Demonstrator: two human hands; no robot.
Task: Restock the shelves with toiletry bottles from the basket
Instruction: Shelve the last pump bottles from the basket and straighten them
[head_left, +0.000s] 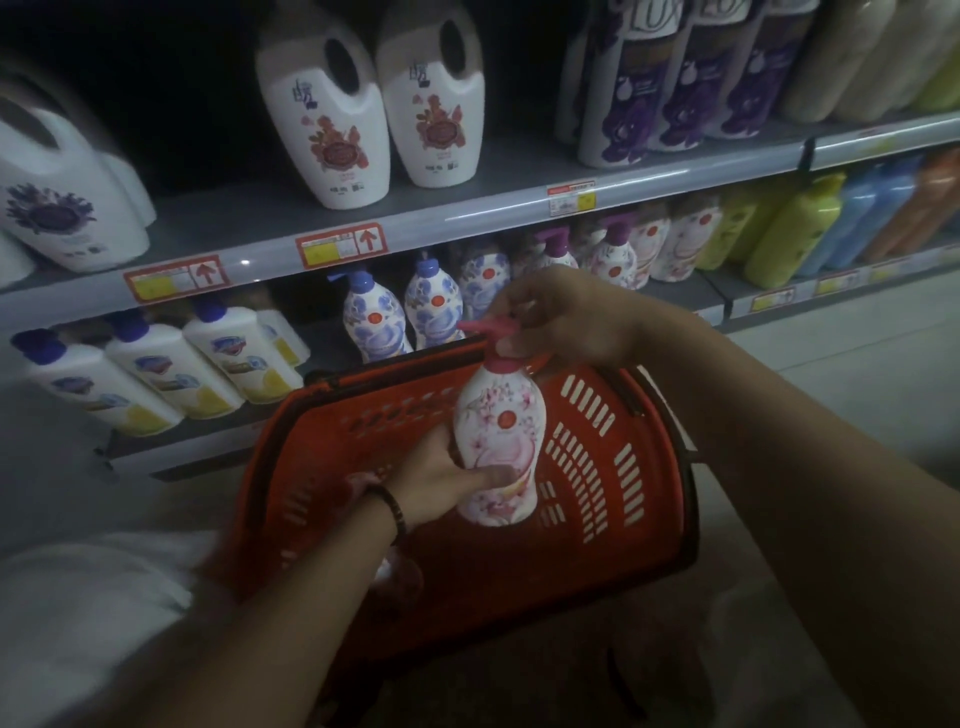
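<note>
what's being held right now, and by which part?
The pink floral pump bottle, two-handed: left hand grips its lower body, right hand holds the pink pump top.

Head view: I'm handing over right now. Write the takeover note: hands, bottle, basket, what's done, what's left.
Hands: the left hand grips the pink pump bottle low on its body; the right hand holds its pump top.
Bottle: upright over the red basket, not yet shelved.
Shelf: matching floral bottles stand on the lower shelf behind.
Left: shelve this one beside them. The basket's contents are too dim to tell.
</note>
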